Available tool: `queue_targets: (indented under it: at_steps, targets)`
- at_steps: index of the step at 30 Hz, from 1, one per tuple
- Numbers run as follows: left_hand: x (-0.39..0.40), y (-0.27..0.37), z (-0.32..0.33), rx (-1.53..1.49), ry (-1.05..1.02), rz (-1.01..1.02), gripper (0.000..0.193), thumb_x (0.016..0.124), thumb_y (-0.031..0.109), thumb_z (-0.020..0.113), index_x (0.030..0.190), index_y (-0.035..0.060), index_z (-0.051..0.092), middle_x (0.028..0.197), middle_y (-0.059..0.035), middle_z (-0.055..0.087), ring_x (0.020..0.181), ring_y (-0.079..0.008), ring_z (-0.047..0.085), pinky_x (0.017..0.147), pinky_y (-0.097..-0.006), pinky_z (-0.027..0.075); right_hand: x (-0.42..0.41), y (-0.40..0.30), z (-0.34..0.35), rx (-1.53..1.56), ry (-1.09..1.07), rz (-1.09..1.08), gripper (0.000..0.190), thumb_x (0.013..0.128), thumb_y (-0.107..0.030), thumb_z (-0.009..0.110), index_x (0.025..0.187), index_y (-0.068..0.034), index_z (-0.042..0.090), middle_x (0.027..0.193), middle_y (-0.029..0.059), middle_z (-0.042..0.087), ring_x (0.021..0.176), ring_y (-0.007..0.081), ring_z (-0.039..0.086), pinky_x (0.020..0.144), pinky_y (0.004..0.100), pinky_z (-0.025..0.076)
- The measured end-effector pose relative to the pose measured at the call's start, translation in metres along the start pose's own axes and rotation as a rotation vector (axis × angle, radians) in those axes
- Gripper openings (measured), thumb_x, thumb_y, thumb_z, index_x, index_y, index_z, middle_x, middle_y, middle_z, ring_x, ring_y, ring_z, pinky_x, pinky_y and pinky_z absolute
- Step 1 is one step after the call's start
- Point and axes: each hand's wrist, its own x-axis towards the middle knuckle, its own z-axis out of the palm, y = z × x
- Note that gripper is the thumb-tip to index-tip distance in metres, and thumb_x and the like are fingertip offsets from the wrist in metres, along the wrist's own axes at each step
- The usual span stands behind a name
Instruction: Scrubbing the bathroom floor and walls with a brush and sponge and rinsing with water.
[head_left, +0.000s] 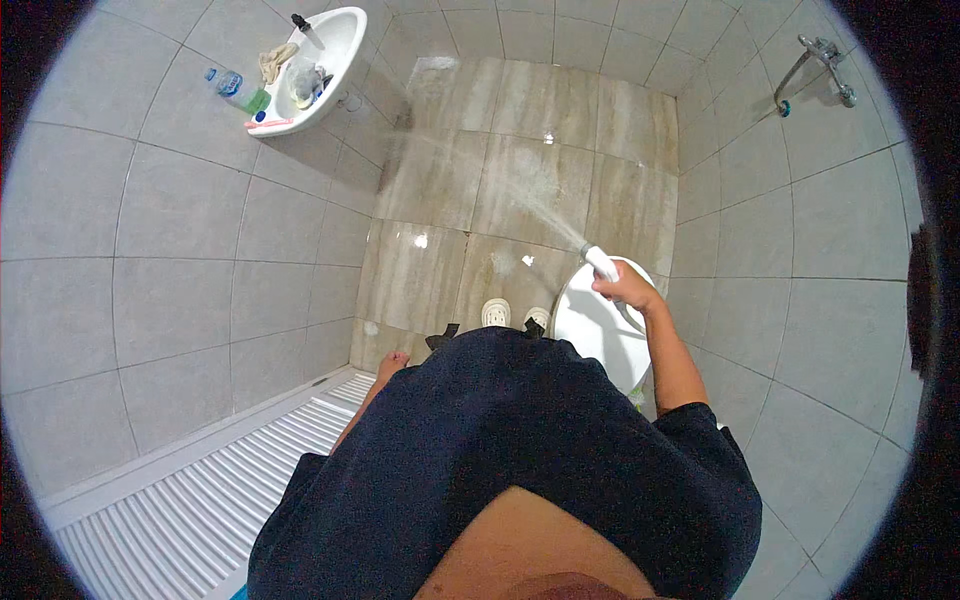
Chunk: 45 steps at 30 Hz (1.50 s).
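My right hand (626, 286) is closed around a white handheld shower sprayer (600, 261), above a round white lid or tabletop (596, 322). Water (544, 214) sprays from its head toward the upper left, over the wet tiled floor (525, 157). A pale hose runs down from the handle. My left hand (394, 362) hangs low at my left side, near the floor's left edge; its fingers look curled, and I see nothing in it, though the view of it is small.
A white washbasin (341, 45) on the left wall holds a cloth (276, 61), a plastic bottle (236, 90) and small items. A chrome mixer tap (825, 56) is on the right wall. A white ribbed panel (225, 480) stands lower left. My pale clogs (496, 313) are on the floor.
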Motion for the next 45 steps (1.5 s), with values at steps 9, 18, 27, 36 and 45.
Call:
queue_targets:
  at_steps: [9, 18, 27, 36, 45]
  targets:
    - [0.016, -0.016, -0.002, 0.148, 0.038, -0.016, 0.027, 0.069, 0.031, 0.057, 0.073, 0.0042, 0.054, 0.064, -0.0065, 0.052, 0.063, -0.0161, 0.05, 0.059, -0.0279, 0.041, -0.018, -0.002, -0.01, 0.051, 0.019, -0.049, 0.026, 0.062, -0.024, 0.067, 0.066, -0.008, 0.046, 0.056, -0.003, 0.043, 0.049, 0.006, 0.04, 0.046, 0.0204, 0.034]
    - [0.007, -0.007, 0.0, -0.055, -0.009, 0.026, 0.026, 0.07, 0.031, 0.058, 0.071, 0.0054, 0.055, 0.063, -0.005, 0.053, 0.061, -0.0153, 0.05, 0.059, -0.028, 0.041, -0.023, 0.0, -0.014, 0.046, 0.11, -0.051, 0.024, 0.064, -0.024, 0.065, 0.063, -0.009, 0.047, 0.056, -0.0031, 0.044, 0.051, 0.0068, 0.042, 0.047, 0.0219, 0.034]
    - [0.013, -0.027, -0.001, -0.057, 0.031, 0.024, 0.03, 0.071, 0.033, 0.056, 0.078, 0.0036, 0.055, 0.068, -0.0086, 0.056, 0.067, -0.0197, 0.053, 0.062, -0.0311, 0.042, -0.015, 0.001, -0.007, 0.075, 0.28, -0.118, 0.023, 0.064, -0.022, 0.065, 0.068, -0.008, 0.047, 0.058, -0.0033, 0.045, 0.052, 0.0064, 0.041, 0.048, 0.0216, 0.034]
    - [0.018, -0.019, 0.003, 0.101, -0.009, 0.027, 0.032, 0.072, 0.035, 0.054, 0.069, 0.0029, 0.052, 0.07, -0.011, 0.055, 0.07, -0.0242, 0.053, 0.063, -0.0334, 0.041, -0.019, -0.003, -0.002, 0.056, 0.371, -0.057, 0.02, 0.065, -0.02, 0.065, 0.067, -0.008, 0.048, 0.058, -0.0036, 0.045, 0.053, 0.0062, 0.041, 0.05, 0.0216, 0.035]
    - [0.012, -0.015, 0.009, -0.018, 0.07, 0.035, 0.028, 0.071, 0.032, 0.056, 0.07, 0.0036, 0.052, 0.067, -0.0073, 0.055, 0.064, -0.0172, 0.051, 0.061, -0.0299, 0.041, -0.014, 0.005, -0.003, 0.019, 0.448, -0.074, 0.02, 0.066, -0.02, 0.064, 0.068, -0.007, 0.048, 0.057, -0.0032, 0.045, 0.052, 0.0063, 0.041, 0.048, 0.0214, 0.034]
